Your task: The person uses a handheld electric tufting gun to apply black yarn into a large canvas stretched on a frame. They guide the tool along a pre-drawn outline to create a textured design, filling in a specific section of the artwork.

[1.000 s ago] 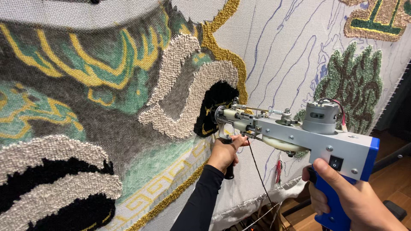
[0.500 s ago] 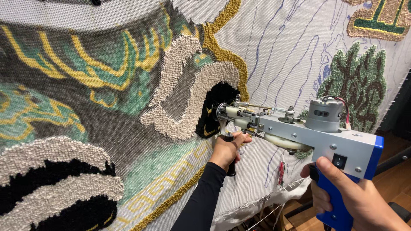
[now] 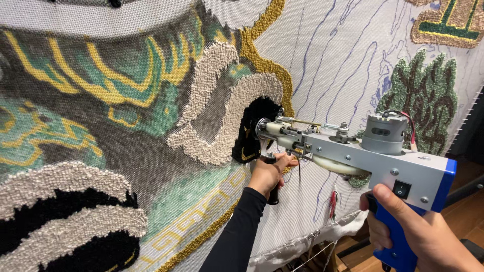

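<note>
While the left hand [image 3: 267, 174] grips the front handle and the right hand [image 3: 423, 234] clasps the blue grip, the tufting gun [image 3: 353, 151] fills a black patch [image 3: 257, 128] on the cloth [image 3: 333, 60], whose right side remains mostly bare outlines.

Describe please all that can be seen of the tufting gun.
The tufting gun has a grey metal body, a blue grip and rear, a round grey motor on top with red wires, and a black switch on its side. It lies about level, its nose against the black tufted patch on the cloth. The right hand grips the blue handle; the left hand holds the black front handle.
</note>
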